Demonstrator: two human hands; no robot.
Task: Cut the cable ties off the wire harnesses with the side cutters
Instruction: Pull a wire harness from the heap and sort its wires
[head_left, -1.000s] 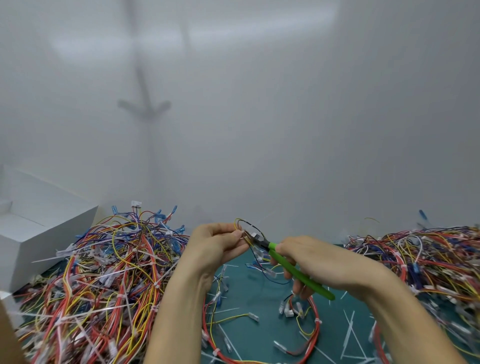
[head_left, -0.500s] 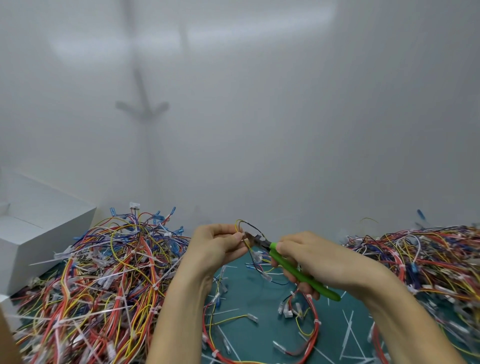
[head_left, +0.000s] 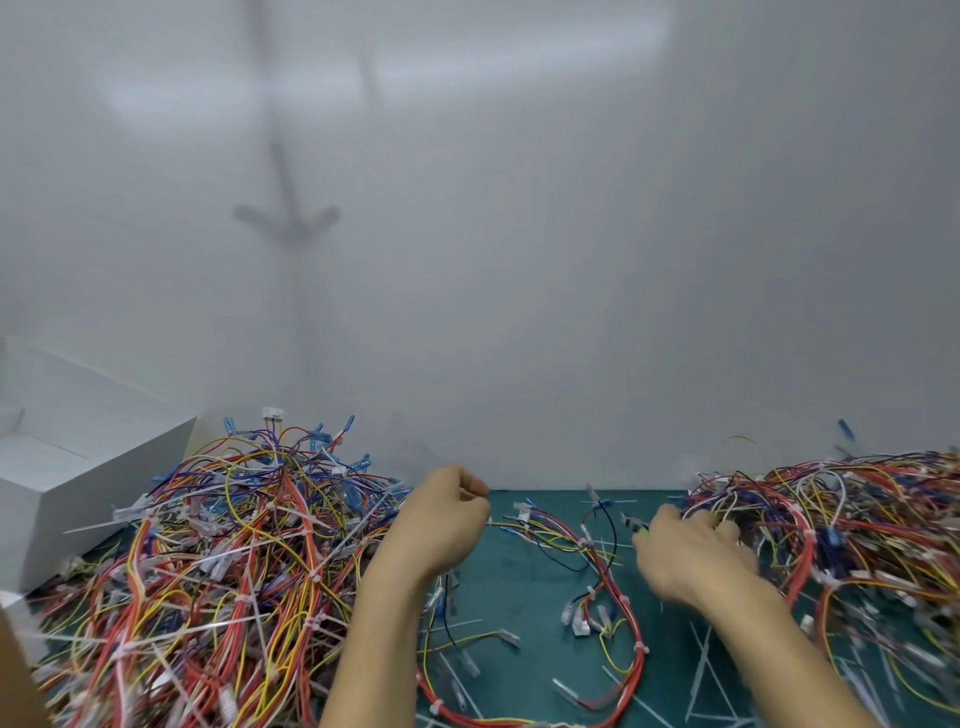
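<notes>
Nearest, a red harness loop (head_left: 638, 631) lies on the green mat (head_left: 519, 587) among snipped cable ties (head_left: 701, 657). Its lower bend runs off the bottom edge. Above it the left hand (head_left: 441, 525) is curled tight, thumb and forefinger pinching the end of a thin harness (head_left: 550, 535) of yellow, black and blue wires that trails rightward across the mat. The right hand (head_left: 691, 556) is smeared by motion. It grips the side cutters (head_left: 635, 524), of which only the dark nose and a sliver of green handle poke out at its left, the rest buried in the palm. Its fingertips blur into the edge of the right harness pile (head_left: 857, 525), so contact cannot be judged. A bigger tangle, the left harness pile (head_left: 208, 545), is cropped at the bottom and left. Behind it stands a white box (head_left: 104, 467), then the hazy white wall (head_left: 571, 260).
</notes>
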